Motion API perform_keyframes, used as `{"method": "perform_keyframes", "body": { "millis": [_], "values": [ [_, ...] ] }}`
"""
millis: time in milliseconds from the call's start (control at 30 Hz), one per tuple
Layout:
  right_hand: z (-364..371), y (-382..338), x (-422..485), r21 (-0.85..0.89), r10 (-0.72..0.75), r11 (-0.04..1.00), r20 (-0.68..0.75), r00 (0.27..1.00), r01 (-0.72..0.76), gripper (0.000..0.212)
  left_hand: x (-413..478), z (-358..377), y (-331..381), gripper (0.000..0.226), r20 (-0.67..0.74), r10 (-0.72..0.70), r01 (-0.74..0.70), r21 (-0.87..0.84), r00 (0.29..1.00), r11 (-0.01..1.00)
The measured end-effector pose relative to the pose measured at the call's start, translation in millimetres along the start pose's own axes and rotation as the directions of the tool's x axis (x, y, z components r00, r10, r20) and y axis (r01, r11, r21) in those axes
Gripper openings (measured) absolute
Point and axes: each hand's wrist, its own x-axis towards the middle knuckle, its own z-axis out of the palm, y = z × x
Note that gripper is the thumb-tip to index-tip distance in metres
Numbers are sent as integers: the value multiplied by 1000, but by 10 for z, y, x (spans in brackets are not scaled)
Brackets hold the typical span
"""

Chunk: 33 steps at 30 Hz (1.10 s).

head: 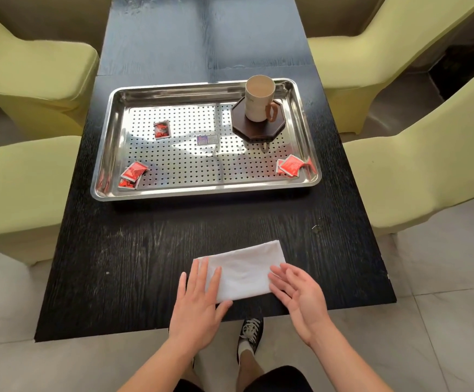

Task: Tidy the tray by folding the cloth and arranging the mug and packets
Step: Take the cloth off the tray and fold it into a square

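Observation:
A white cloth (244,271), folded into a rectangle, lies on the black table near its front edge. My left hand (199,304) rests flat on the cloth's left end, fingers spread. My right hand (298,295) hovers open at the cloth's right end, palm turned inward. Farther back sits a perforated steel tray (111,142). A cream mug (259,99) stands on a dark octagonal coaster (251,131) in the tray's back right corner. Red packets lie in the tray: one at mid left (162,129), a pair at the front left (132,174), some at the front right (292,166).
The black wooden table (145,250) has pale yellow-green chairs along both sides, left (23,176) and right (428,165). A small label (208,140) sticks to the tray's middle. My shoe (250,332) shows on the tiled floor below the table edge.

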Motion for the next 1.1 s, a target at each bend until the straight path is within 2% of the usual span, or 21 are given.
{"method": "perform_keyframes", "body": {
  "millis": [67, 100, 167, 267, 400, 467, 567, 633, 700, 767, 833, 900, 967, 1033, 1100],
  "values": [
    [27, 33, -21, -36, 3, 999, 17, 1000, -3, 25, -87, -25, 38, 65, -84, -146, 121, -249, 986, 961],
    [27, 34, -25, -46, 8, 999, 14, 1000, -8, 24, -122, -37, 59, 61, -94, -260, 208, -374, 961, 904],
    [7, 20, -27, -41, 21, 999, 1, 1000, -20, 24, -142, -66, 109, 53, -7, -467, 380, -570, 884, 729],
    [3, -30, -40, -61, 8, 998, 28, 1000, -6, 25, -62, -127, 161, 51, 156, -600, 534, -662, 785, 527],
    [48, -48, -65, -55, -5, 998, 52, 999, 8, 26, 60, -146, 155, 46, 278, -652, 636, -654, 706, 410],
    [98, -68, -53, -18, 3, 1000, 51, 999, -2, 27, 102, -146, 132, 35, 312, -678, 661, -669, 665, 341],
    [270, -174, 26, 30, 8, 999, 123, 992, -12, 31, 172, -128, 84, 23, 355, -676, 661, -702, 646, 264],
    [401, -263, 128, 36, 25, 999, 160, 987, -31, 35, 205, -144, 64, 23, 370, -683, 680, -687, 630, 254],
    [468, -349, 254, 41, 52, 998, 131, 990, -58, 38, 225, -179, 43, 22, 359, -693, 689, -671, 625, 274],
    [422, -412, 372, 89, 81, 992, 69, 994, -88, 41, 237, -214, 13, 21, 333, -683, 662, -689, 651, 295],
    [349, -455, 403, 124, 89, 988, 47, 995, -94, 41, 248, -254, -20, 18, 320, -666, 616, -741, 673, 266],
    [320, -439, 362, 108, 73, 991, 74, 995, -81, 41, 276, -296, -58, 10, 325, -658, 557, -812, 679, 173],
    [334, -368, 283, 82, 67, 994, 98, 993, -75, 39, 298, -330, -105, 3, 387, -637, 517, -856, 666, 19],
    [350, -285, 215, 75, 68, 994, 79, 995, -74, 35, 307, -354, -142, 14, 499, -585, 508, -845, 639, -167],
    [381, -209, 160, 95, 62, 993, 68, 996, -68, 32, 307, -379, -158, 19, 571, -532, 509, -815, 625, -278]
  ]
}}
